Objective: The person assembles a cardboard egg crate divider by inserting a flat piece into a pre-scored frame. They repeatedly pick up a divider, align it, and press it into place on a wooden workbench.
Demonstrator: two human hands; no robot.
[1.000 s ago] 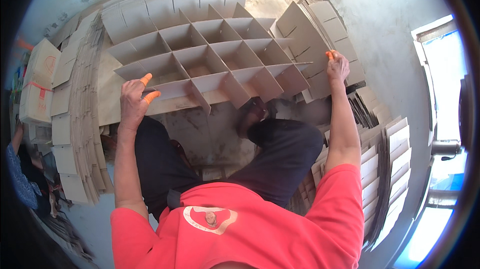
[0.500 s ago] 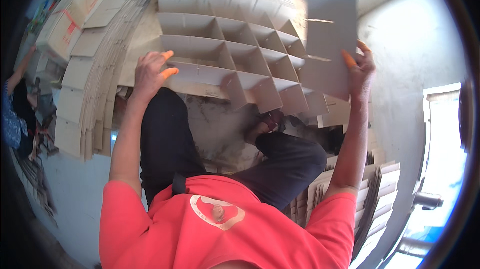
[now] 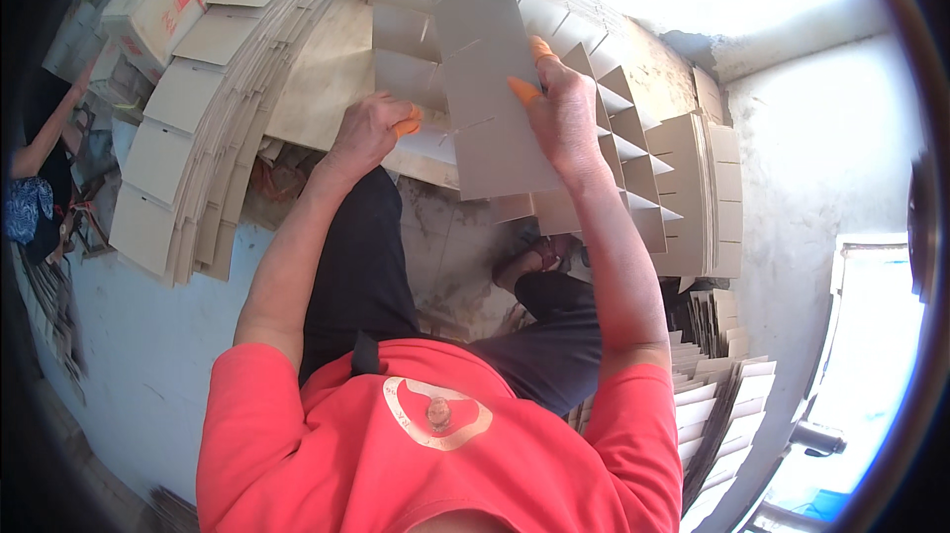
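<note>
My right hand (image 3: 566,107), with orange covers on its thumb and a finger, grips a long grey slotted cardboard strip (image 3: 485,68) by its right edge. The strip stands upright, slots toward its left side, in front of a cardboard divider grid (image 3: 633,152) and hides much of it. Crossed strips form the grid's open cells, which lie on a wooden table. At the grid's left end my left hand (image 3: 371,132) is closed, its orange-covered fingertips pinched on the near strip's end.
Tall rows of slotted cardboard (image 3: 188,117) stand on the left, beside a taped carton (image 3: 163,8). More cardboard stacks (image 3: 698,196) lean by the right wall, others lie low right. The wooden table (image 3: 322,88) runs beneath the grid. Another person's arm (image 3: 59,122) shows at far left.
My right hand has swung the slotted strip leftward, from the grid's right side to across its middle. My left hand's fingers have closed at the grid's left end. The view has shifted.
</note>
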